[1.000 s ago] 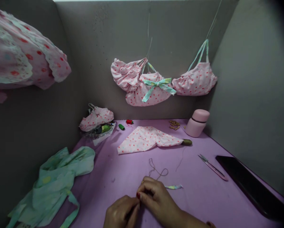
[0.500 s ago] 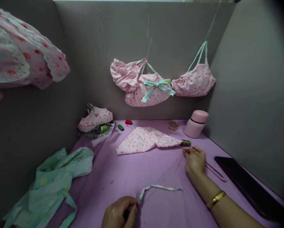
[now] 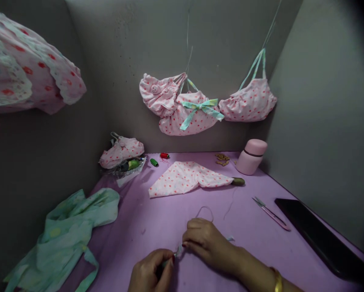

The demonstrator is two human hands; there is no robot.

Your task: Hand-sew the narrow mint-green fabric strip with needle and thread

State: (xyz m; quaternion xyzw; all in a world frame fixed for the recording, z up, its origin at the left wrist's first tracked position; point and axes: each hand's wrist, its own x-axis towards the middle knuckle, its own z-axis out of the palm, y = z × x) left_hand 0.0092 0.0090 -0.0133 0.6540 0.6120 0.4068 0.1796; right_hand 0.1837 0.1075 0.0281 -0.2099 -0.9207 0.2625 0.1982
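Left hand [image 3: 153,269] and right hand [image 3: 210,245] tend a narrow cloth strip [image 3: 178,250] by the purple worktop [image 3: 157,221]'s near edge.

The left thumb and forefinger pinch the strip; the right thumb and forefinger press together just beside its end, whatever they grip too small to tell. A loop of thread [image 3: 206,207] shows beyond the right hand; thread snips [image 3: 273,216] lie toward the right edge, dotted pink fabric [image 3: 185,178] toward the far edge.
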